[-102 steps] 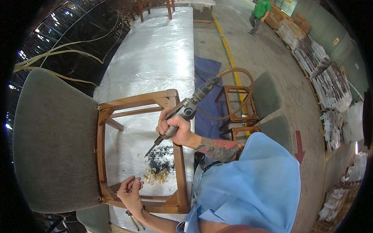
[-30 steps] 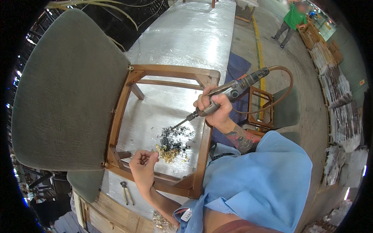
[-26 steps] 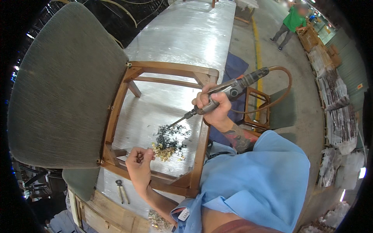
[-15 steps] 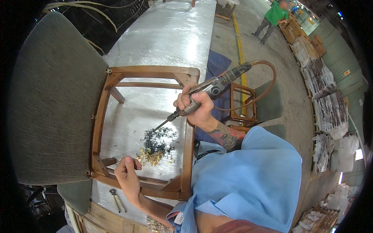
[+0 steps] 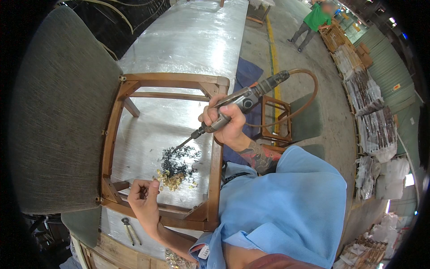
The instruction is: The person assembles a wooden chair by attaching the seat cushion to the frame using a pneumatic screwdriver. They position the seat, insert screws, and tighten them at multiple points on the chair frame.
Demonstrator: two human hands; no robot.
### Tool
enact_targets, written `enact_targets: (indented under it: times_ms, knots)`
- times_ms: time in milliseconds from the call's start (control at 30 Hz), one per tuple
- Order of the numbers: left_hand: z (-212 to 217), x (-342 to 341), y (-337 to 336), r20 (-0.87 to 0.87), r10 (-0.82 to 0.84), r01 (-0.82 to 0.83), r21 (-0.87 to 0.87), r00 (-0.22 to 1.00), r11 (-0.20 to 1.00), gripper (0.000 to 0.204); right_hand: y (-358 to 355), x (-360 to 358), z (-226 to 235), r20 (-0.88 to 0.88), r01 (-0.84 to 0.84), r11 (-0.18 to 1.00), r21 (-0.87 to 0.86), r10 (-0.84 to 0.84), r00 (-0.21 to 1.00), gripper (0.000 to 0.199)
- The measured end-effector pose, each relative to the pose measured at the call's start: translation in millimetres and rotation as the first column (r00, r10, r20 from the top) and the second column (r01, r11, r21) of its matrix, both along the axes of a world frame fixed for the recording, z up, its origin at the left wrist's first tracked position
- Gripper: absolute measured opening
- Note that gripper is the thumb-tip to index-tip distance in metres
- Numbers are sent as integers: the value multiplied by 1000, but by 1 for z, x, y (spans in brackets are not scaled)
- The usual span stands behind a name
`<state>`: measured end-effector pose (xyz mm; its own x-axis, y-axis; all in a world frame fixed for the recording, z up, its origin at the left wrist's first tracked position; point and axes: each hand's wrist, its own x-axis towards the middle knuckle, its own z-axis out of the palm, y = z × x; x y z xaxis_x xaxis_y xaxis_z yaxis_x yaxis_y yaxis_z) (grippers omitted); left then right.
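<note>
My right hand (image 5: 225, 120) is wrapped round a grey air screwdriver (image 5: 244, 101), whose long bit slants down to the pile of black screws (image 5: 179, 163). Beside the screws lies a heap of small brass-coloured metal pieces (image 5: 171, 181). My left hand (image 5: 145, 199) is next to that heap, above the chair frame's rail, with its fingers curled and thumb raised; what it holds, if anything, cannot be made out. Both piles show through the open seat of an upturned brown wooden chair frame (image 5: 215, 172). Its grey upholstered back (image 5: 58, 116) extends to the left.
The table (image 5: 183, 40) is wrapped in clear film. Pincers with pale handles (image 5: 130, 231) lie near its lower left. A brown hose (image 5: 316, 89) loops from the screwdriver. Another chair (image 5: 304, 116) stands on the floor at right; a person in green (image 5: 318, 18) is farther off.
My left hand has turned and drawn slightly left, its fingers curling inward and its thumb coming up. My right hand keeps the screwdriver bit at the screws.
</note>
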<state>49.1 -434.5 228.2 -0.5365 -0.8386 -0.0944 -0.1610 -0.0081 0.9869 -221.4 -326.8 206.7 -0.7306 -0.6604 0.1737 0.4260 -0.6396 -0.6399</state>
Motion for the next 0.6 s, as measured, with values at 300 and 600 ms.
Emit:
enact_targets:
  times_ms: [300,600]
  knots:
    - [-1,-1,0,10,-34,35,-25,999,999,22,0,1,1,10,10,1000,5,-10,1000,31]
    - [2,0,-1,70,-71,74,-41,995,996,22,0,-1,0,-10,-4,1000,2,4,1000,32]
